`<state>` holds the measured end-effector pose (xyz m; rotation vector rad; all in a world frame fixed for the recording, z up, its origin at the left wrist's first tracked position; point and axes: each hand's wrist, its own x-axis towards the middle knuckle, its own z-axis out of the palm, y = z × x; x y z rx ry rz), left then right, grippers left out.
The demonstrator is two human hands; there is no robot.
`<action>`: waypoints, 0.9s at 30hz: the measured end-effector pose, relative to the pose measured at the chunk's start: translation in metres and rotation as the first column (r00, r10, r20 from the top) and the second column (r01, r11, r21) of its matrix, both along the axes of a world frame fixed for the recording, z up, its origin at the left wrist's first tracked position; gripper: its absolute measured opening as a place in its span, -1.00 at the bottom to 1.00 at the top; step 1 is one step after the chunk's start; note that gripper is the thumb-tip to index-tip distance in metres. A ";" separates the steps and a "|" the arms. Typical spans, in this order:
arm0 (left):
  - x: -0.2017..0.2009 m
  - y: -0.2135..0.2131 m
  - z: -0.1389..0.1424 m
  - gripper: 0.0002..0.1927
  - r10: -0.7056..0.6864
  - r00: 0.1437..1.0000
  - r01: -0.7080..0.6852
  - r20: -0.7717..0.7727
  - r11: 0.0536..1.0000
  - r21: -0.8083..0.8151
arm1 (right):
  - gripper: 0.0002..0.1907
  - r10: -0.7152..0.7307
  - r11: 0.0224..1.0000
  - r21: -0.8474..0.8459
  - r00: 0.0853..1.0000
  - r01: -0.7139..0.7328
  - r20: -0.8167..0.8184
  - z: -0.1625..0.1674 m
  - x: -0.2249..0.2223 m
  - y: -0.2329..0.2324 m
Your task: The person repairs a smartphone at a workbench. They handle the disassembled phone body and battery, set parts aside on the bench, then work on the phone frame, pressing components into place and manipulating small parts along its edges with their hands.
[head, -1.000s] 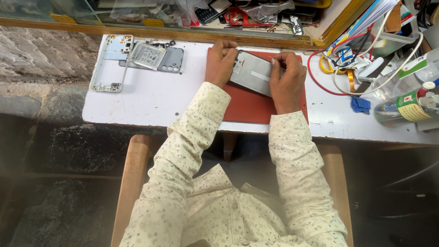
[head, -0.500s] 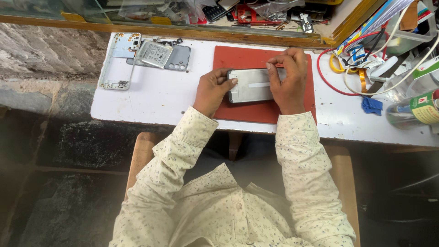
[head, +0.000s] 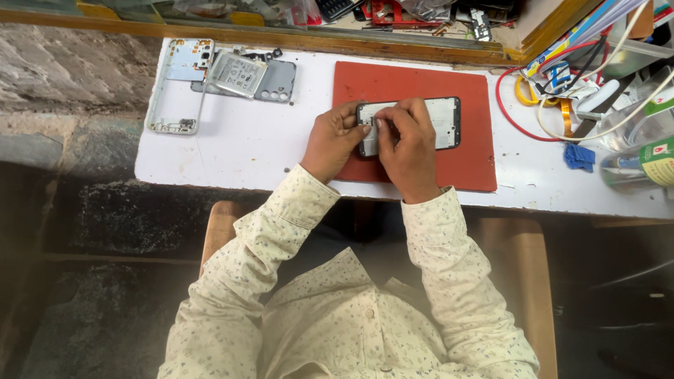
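An opened phone body (head: pixel 444 121) with a black rim and pale inside lies flat on a red work mat (head: pixel 414 84) on the white table (head: pixel 239 151). My left hand (head: pixel 332 140) grips the phone's left end. My right hand (head: pixel 406 144) rests over its left half, fingertips pinched at something small on the inside; what they pinch is too small to make out.
A pale phone frame (head: pixel 175 88), a battery (head: pixel 237 74) and a grey back cover (head: pixel 277 79) lie at the table's left. Cables, a blue clip (head: pixel 580 156) and bottles (head: pixel 639 165) crowd the right end. A cluttered wooden shelf (head: pixel 295 38) runs behind.
The phone has gone from being held tilted above the mat to lying flat on it, inside up. My right hand has shifted from its right edge onto its left half.
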<state>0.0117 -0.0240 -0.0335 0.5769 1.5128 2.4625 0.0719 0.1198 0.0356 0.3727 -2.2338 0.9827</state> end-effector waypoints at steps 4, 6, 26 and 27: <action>0.003 -0.003 0.003 -0.58 -0.002 1.000 0.002 -0.008 1.000 -0.006 | -0.94 -0.001 1.000 -0.024 0.999 0.000 -0.034 -0.001 0.002 -0.007; 0.005 -0.004 0.007 -0.61 0.010 1.000 -0.012 -0.029 0.999 -0.050 | -0.93 0.024 0.997 -0.076 0.998 -0.029 -0.066 -0.002 -0.002 -0.010; 0.009 -0.005 0.017 -0.68 0.014 0.999 -0.017 -0.044 0.998 -0.062 | -0.94 0.007 0.999 -0.033 0.995 -0.011 -0.099 -0.012 -0.015 -0.014; 0.009 -0.005 0.017 -0.68 0.015 0.999 -0.018 -0.048 0.998 -0.059 | -0.94 0.002 1.000 -0.026 0.995 -0.004 -0.102 -0.012 -0.016 -0.014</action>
